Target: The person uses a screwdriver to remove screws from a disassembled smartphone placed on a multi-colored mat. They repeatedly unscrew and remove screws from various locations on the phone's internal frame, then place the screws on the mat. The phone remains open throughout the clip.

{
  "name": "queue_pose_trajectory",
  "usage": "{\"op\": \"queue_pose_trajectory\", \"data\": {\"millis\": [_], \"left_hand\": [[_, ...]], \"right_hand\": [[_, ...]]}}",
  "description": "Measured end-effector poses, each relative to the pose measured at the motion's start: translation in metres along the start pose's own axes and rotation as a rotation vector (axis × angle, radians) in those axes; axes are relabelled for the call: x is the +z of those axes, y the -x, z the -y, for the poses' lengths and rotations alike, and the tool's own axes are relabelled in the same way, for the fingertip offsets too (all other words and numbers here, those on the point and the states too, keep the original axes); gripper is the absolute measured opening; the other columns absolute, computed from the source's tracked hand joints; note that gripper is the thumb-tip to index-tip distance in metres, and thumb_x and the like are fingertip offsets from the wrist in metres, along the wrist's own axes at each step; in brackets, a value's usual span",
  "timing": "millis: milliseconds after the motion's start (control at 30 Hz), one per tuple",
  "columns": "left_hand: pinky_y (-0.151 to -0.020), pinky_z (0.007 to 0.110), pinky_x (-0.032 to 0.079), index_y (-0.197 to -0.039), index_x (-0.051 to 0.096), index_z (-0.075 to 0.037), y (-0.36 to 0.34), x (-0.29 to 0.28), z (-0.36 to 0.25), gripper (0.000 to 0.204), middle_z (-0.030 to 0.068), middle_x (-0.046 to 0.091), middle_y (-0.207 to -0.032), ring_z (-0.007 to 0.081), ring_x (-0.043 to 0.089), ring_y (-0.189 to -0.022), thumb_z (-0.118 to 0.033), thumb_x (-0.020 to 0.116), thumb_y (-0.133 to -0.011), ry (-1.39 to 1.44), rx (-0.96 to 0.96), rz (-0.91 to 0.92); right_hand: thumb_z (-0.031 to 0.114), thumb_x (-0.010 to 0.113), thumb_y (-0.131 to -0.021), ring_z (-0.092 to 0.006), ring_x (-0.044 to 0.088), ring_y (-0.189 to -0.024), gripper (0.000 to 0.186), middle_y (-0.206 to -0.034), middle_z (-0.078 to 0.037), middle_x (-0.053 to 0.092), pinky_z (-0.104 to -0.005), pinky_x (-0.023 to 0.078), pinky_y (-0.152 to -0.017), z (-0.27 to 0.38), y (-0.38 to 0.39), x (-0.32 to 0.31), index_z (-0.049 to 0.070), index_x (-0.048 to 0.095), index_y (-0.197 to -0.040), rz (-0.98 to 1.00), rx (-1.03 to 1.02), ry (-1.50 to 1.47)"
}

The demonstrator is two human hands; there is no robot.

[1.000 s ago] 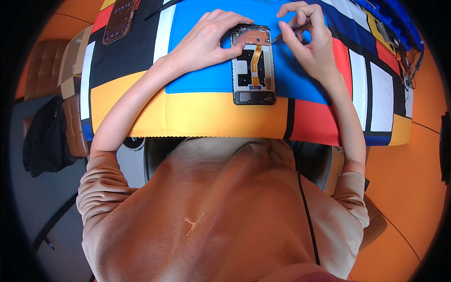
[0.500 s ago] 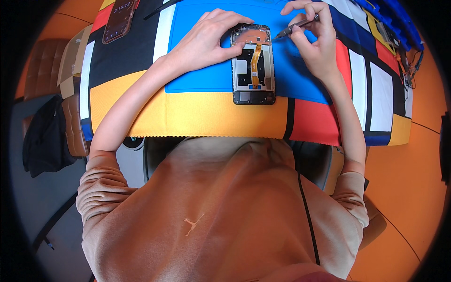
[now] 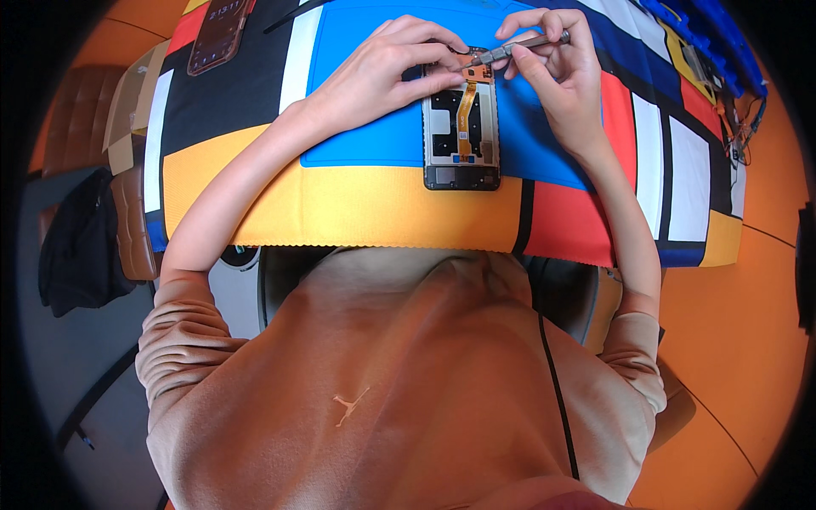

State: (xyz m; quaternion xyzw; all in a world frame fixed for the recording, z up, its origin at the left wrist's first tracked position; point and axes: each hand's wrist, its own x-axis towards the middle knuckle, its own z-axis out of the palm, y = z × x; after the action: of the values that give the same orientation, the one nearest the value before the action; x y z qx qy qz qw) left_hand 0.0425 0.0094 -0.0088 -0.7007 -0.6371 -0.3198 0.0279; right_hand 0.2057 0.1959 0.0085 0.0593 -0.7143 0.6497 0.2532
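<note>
An opened smartphone (image 3: pixel 442 149) lies at the near edge of the blue mat, its insides facing up. An orange-yellow ribbon cable (image 3: pixel 464 115) runs down its middle. In my right hand (image 3: pixel 565 81) is a slim grey screwdriver (image 3: pixel 518 48), held in the fingers and slanting down to the left. Its tip is over the phone's upper part. My left hand (image 3: pixel 382 72) rests across the phone's upper left. Its thumb and fingertips close in around the screwdriver tip; whatever they pinch is too small to make out.
A blue mat (image 3: pixel 361 144) covers part of the colour-blocked tablecloth (image 3: pixel 374 204). Another phone (image 3: pixel 219 34) with a lit screen lies at the far left. Blue plastic trays (image 3: pixel 714 42) and loose wires (image 3: pixel 744 127) are at the far right. A cardboard box (image 3: pixel 127 106) stands beyond the left edge.
My right hand has brought the screwdriver left, over the phone's upper part. My left fingers have shifted from the phone's top edge inward to the screwdriver tip.
</note>
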Motion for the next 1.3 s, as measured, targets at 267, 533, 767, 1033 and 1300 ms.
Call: {"op": "queue_pose_trajectory", "data": {"millis": [267, 533, 767, 1033, 1300], "left_hand": [[-0.096, 0.035, 0.052, -0.100, 0.078, -0.008, -0.001, 0.000, 0.001, 0.022, 0.0046, 0.072, -0.116, 0.0209, 0.063, -0.110, -0.028, 0.072, -0.094, 0.021, 0.006, -0.038], [-0.094, 0.035, 0.053, -0.098, 0.078, -0.007, -0.001, -0.001, -0.001, 0.022, 0.0045, 0.073, -0.110, 0.0206, 0.064, -0.108, -0.028, 0.073, -0.094, 0.073, -0.019, 0.000], [-0.095, 0.035, 0.053, -0.097, 0.077, -0.007, -0.001, 0.000, -0.001, 0.021, 0.0043, 0.073, -0.110, 0.0203, 0.064, -0.108, -0.027, 0.073, -0.094, 0.057, -0.020, 0.000], [-0.095, 0.035, 0.053, -0.097, 0.077, -0.007, -0.001, 0.000, -0.001, 0.020, 0.0039, 0.073, -0.110, 0.0205, 0.064, -0.108, -0.026, 0.074, -0.093, 0.054, -0.019, 0.001], [-0.094, 0.035, 0.053, -0.096, 0.077, -0.007, -0.002, 0.000, -0.001, 0.019, 0.0041, 0.073, -0.110, 0.0211, 0.064, -0.108, -0.025, 0.075, -0.093, 0.066, -0.023, 0.004]], "right_hand": [[0.001, 0.056, -0.099, -0.0106, 0.062, -0.079, 0.024, -0.098, -0.010, 0.060, -0.0211, 0.049, -0.068, 0.010, -0.002, -0.003, 0.010, 0.035, -0.103, -0.125, 0.071, 0.003], [0.004, 0.050, -0.103, -0.0073, 0.050, -0.070, 0.014, -0.089, -0.007, 0.055, -0.0203, 0.042, -0.062, 0.006, -0.003, -0.010, 0.008, 0.037, -0.101, -0.100, -0.075, 0.255], [-0.001, 0.047, -0.103, -0.0085, 0.050, -0.075, 0.012, -0.091, -0.008, 0.055, -0.0225, 0.045, -0.068, 0.006, 0.003, -0.007, 0.006, 0.038, -0.100, -0.045, -0.082, 0.354], [-0.002, 0.051, -0.102, -0.0078, 0.050, -0.076, 0.014, -0.095, -0.008, 0.060, -0.0212, 0.045, -0.068, 0.002, -0.002, -0.019, 0.006, 0.039, -0.101, 0.103, -0.249, 0.519], [-0.008, 0.054, -0.097, -0.0091, 0.053, -0.077, 0.021, -0.098, -0.010, 0.061, -0.0225, 0.047, -0.070, 0.005, -0.004, -0.013, 0.006, 0.038, -0.101, 0.165, -0.360, 0.674]]}}
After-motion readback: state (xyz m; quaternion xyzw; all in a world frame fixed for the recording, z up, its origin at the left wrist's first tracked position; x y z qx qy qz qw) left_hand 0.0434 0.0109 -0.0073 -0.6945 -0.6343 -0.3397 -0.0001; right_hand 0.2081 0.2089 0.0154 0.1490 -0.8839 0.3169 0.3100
